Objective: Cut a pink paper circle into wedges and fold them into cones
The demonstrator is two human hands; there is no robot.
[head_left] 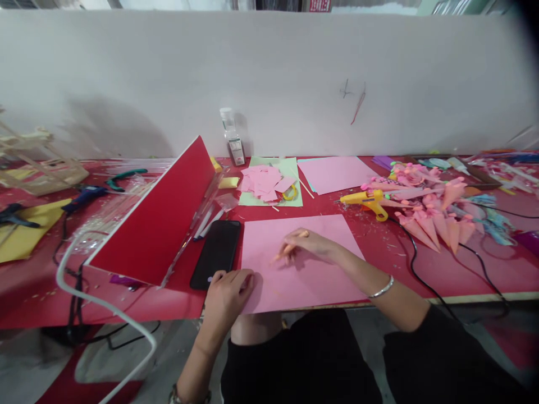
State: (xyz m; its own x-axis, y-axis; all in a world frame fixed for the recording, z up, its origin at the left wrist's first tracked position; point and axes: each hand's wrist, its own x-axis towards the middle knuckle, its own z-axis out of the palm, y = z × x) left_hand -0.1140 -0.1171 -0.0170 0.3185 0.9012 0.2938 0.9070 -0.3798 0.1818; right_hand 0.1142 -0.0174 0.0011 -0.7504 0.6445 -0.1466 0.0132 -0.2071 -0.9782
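Observation:
A sheet of pink paper [328,280] lies flat at the table's front edge. My right hand [305,247] is over its middle, index finger stretched down toward the paper and the other fingers loosely bent; I see nothing held in it. My left hand [229,292] rests at the sheet's lower left corner, fingers loosely curved and thumb apart, with nothing visible in its grasp. Its thumb is by the lower end of a black phone [217,252], which lies along the sheet's left side.
A red board [168,213] leans at left. Behind are pink paper scraps [263,180] on a green sheet [292,168], stacked pink paper [334,173] and a bottle [233,140]. At right lie a yellow glue gun [368,202], its black cord [415,258] and pink paper cones [433,221].

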